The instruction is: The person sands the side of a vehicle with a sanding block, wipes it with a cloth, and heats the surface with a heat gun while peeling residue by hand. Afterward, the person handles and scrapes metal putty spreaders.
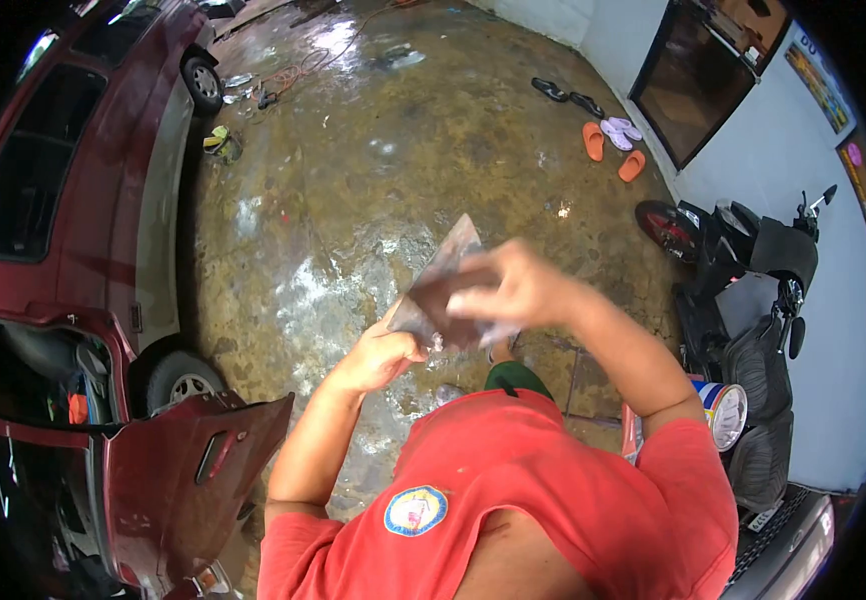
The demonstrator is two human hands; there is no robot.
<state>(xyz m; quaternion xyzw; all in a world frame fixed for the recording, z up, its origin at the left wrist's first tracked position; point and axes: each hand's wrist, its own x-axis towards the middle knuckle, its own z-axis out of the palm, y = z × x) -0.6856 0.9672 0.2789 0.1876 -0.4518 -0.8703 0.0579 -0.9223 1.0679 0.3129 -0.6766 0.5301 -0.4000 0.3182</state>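
Note:
My left hand [385, 358] is closed on the near left edge of a thin, flat grey-brown sheet [440, 305] with pointed corners, held up in front of my body. Whether it is sandpaper or a stiff plate, I cannot tell. A small whitish lump or spot shows beside my left fingers at the sheet's lower edge. Over the sheet's right side is my right hand [518, 290], smeared by motion, so its grip and anything in it cannot be made out. It covers part of the sheet.
A dark red van [73, 240] with an open door [193, 470] stands on the left. On the wet-looking floor [353, 200] are a small bucket [223, 148], an orange cord [298, 72] and sandals [593, 141]. A motorcycle [753, 250] and a paint pail [729, 417] are at right.

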